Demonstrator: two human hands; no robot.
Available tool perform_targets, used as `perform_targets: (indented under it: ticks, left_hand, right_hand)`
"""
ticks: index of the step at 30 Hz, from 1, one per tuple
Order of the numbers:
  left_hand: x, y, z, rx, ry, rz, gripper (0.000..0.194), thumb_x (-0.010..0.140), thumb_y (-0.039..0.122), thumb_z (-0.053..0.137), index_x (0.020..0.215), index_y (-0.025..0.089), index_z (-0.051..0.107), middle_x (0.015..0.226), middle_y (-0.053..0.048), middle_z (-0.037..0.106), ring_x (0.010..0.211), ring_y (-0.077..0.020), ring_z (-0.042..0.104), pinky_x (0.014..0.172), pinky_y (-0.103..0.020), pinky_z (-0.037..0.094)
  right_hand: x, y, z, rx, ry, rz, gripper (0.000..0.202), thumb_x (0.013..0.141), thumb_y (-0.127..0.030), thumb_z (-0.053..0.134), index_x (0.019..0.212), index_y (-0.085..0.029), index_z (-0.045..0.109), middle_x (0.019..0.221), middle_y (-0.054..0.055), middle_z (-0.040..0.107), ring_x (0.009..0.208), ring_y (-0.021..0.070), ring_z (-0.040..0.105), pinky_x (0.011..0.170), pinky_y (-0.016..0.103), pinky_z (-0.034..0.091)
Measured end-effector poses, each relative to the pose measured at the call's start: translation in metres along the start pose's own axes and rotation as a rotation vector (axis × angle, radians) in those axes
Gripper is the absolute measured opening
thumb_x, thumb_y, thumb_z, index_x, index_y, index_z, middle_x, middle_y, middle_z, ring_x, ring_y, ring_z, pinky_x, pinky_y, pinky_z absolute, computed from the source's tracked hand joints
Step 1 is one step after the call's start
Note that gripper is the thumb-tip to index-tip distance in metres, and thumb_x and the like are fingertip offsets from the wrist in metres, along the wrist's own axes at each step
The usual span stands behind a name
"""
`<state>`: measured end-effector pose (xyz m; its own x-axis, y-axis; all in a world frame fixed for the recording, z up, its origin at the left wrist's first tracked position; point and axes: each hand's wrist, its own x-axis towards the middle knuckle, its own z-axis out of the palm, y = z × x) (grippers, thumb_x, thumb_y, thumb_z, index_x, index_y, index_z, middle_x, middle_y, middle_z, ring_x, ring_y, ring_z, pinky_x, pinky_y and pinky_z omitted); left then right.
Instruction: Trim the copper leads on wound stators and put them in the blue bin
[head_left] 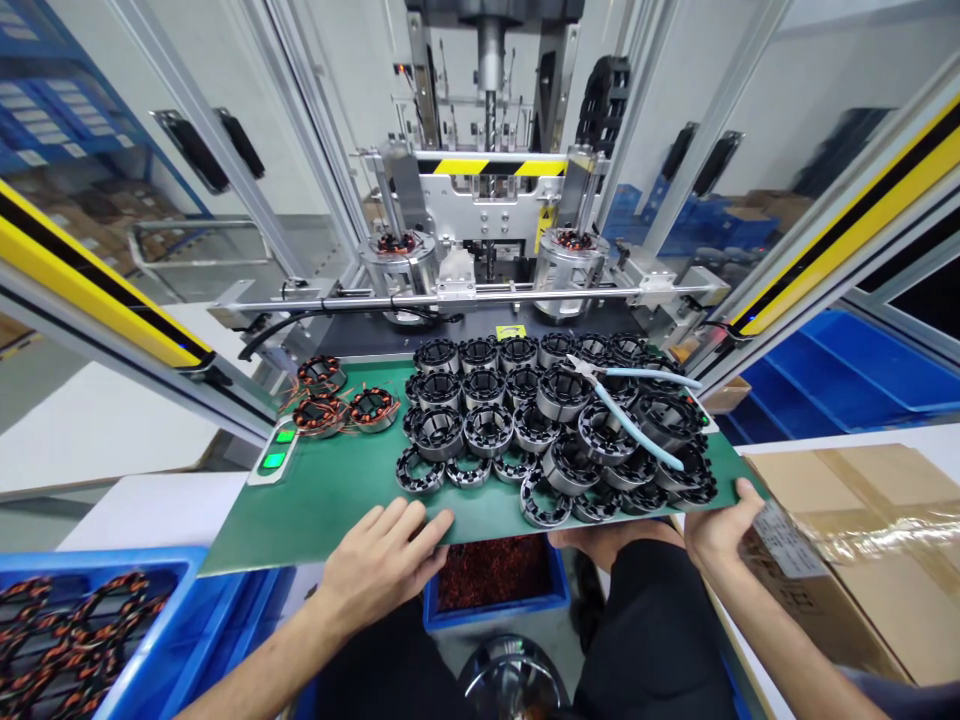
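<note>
At the front edge of the green work board [337, 490], my left hand [386, 550] rests with its fingers lying over the top, holding nothing. My right hand [720, 525] grips the board's right front corner, thumb on top and the other fingers hidden underneath. Stacked rows of black-and-silver motor stator cores [487, 430] cover the board's middle and right. Across the stacks lie light-blue-handled cutting pliers [637, 435], jaws apart and pointing left. Towards the back left sit 3 stators wound with copper wire [373, 408].
Behind the board stands a machine with two metal fixtures [409, 265] [570, 265], each topped by a copper-wound stator. A crossbar [480, 297] runs before them. Blue bins hold wound stators [75, 640] at left and reddish scraps [491, 575] below. A cardboard box [885, 540] is at right.
</note>
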<state>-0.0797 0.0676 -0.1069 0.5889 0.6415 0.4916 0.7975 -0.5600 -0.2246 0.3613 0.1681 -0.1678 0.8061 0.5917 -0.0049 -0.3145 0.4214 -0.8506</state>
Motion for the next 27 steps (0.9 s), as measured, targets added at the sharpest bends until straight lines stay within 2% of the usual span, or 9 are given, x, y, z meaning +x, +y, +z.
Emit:
perform_targets:
  ticks: [11,21,27]
  left_hand:
    - [0.0033,-0.0005,-0.0009,-0.005,0.003,0.002,0.024,0.100,0.033,0.067,0.120,0.021,0.066,0.089,-0.004,0.064,0.084,-0.0216,0.058,0.076,-0.036,0.039]
    - [0.0026,0.0001,-0.0013,0.010,-0.008,-0.001,0.027,0.096,0.034,0.072,0.119,0.021,0.067,0.089,-0.003,0.065,0.084,-0.0204,0.060,0.077,-0.035,0.041]
    - [0.0009,0.0006,-0.0019,0.007,0.002,0.001,0.026,0.097,0.033,0.071,0.120,0.021,0.067,0.090,-0.003,0.065,0.084,-0.0209,0.060,0.076,-0.036,0.042]
  right_hand:
    - [0.0006,0.0013,-0.0001,0.007,0.016,0.023,0.041,0.074,-0.051,0.061,0.102,-0.022,0.068,0.118,0.003,0.075,0.132,0.0263,0.061,0.109,0.044,0.056]
    - [0.0017,0.0016,-0.0013,0.018,0.017,0.018,0.038,0.074,-0.050,0.062,0.098,-0.021,0.069,0.116,0.003,0.075,0.131,0.0252,0.062,0.111,0.040,0.054]
    - [0.0012,0.0016,-0.0002,0.017,0.020,-0.002,0.037,0.074,-0.050,0.063,0.098,-0.022,0.067,0.118,0.003,0.074,0.133,0.0267,0.060,0.110,0.043,0.056]
